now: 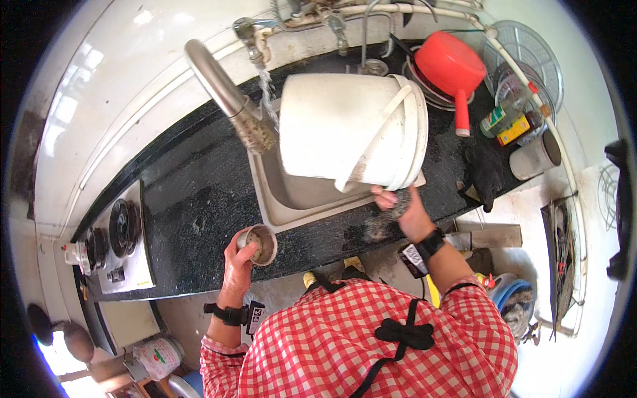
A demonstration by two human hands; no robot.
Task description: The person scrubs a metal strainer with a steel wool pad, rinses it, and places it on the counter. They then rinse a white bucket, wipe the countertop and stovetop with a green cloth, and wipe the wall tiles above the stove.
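My left hand (240,258) grips a small round cup (268,245), its thumb inside, above the front of the black counter. Its bottom seems to have small holes. My right hand (405,206) is at the lower rim of a large white plastic bucket (328,129), with a dark, rough scouring pad (399,201) between the fingers. The bucket lies tilted on its side over the steel sink (278,199), its handle hanging across it. Water (267,89) runs from a wall tap (247,37) behind the bucket's left end.
A curved metal faucet (214,74) arches over the sink's left side. At the right on the counter (199,214) are a red plastic dipper (450,64), bottles (502,117), a dark cloth (482,169) and a whitish cup (532,158). A gas stove (124,239) stands at the left.
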